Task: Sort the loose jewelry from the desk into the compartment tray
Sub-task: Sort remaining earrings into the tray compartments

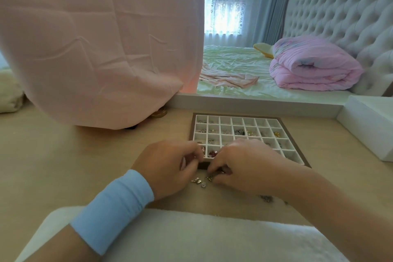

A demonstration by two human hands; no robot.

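Note:
A white compartment tray [282, 127] with a brown rim lies on the light wooden desk, and several of its cells hold small jewelry. A few loose silver pieces [198, 181] lie on the desk just in front of the tray's near left corner. My left hand [168, 166], with a blue wristband, has its fingers curled at that corner; what they pinch is too small to tell. My right hand [244, 168] reaches down with its fingertips pinching a small gold and silver piece [209, 177] on the desk. Another loose piece [266, 198] lies beside my right forearm.
A pink cloth [95, 49] drapes over something tall at the back left of the desk. A white box [370, 127] stands to the right of the tray. A white fluffy cover [191, 238] lies along the near edge. A mirror behind reflects a bed.

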